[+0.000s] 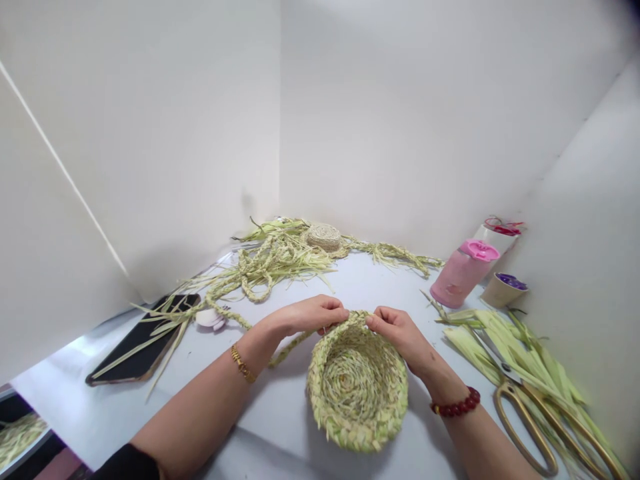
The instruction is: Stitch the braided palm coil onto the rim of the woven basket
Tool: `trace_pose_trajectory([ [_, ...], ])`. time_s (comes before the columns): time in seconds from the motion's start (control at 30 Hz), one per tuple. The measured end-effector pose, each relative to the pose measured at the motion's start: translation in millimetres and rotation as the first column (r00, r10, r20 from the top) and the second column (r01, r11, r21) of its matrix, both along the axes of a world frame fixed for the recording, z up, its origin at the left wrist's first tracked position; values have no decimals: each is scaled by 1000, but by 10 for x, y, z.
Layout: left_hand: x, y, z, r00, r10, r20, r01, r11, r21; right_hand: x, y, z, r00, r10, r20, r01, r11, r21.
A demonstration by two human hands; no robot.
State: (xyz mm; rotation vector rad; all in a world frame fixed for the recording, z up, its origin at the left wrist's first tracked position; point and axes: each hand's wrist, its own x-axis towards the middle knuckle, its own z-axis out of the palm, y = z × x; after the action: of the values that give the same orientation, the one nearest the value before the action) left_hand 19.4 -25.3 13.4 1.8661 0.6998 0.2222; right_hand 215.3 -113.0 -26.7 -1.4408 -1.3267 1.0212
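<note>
A round basket of pale green braided straw [357, 387] tilts toward me, its coiled inside showing. My left hand [320, 313] pinches the far rim and the braid at its left, fingers closed. On the right of that rim, my right hand [395, 330] grips the edge between thumb and curled fingers. A plaited straw cord [290, 349] runs from the rim leftward, passes behind my left wrist and joins a heap of loose straw and braids [275, 260]. The fingertips behind the rim are partly hidden.
Gold-handled scissors [510, 377] lie on green husks [545, 360] at the right. Behind them stand a pink bottle [460, 277] and a small cup with purple contents [504, 291]. A black phone or tablet [140, 347] lies left. A small woven hat [324, 237] sits near the back walls.
</note>
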Motion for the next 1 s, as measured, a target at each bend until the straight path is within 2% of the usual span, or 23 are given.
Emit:
trace_pose_trajectory([
  [0.13,26,-19,-11,1000,-12,11,12,1000,-3,-25,11,11,999,-38,22,37,999,25],
  [0.33,98,-44,-60,993,114,28,-117,973,197,-11,43,32,988,-105,110,99,993,57],
  [0.5,130,-82,-81,988,152,13,-149,953,264,60,-17,160,900,-317,300,280,946,161],
  [0.67,142,-70,-128,990,137,31,-140,948,286,-167,-135,308,929,-278,246,231,951,204],
  [0.73,144,-57,-142,992,124,36,-129,948,290,-265,-157,308,876,-305,375,209,938,275],
  [0.83,143,-49,-147,993,110,39,-117,951,287,-324,-152,245,687,-357,633,112,913,393],
  [0.9,142,-53,-142,993,108,42,-115,951,287,-323,-141,198,592,-353,724,84,921,380],
  [1.0,140,-65,-130,993,110,44,-118,948,295,-323,-138,171,538,-320,780,104,943,316],
])
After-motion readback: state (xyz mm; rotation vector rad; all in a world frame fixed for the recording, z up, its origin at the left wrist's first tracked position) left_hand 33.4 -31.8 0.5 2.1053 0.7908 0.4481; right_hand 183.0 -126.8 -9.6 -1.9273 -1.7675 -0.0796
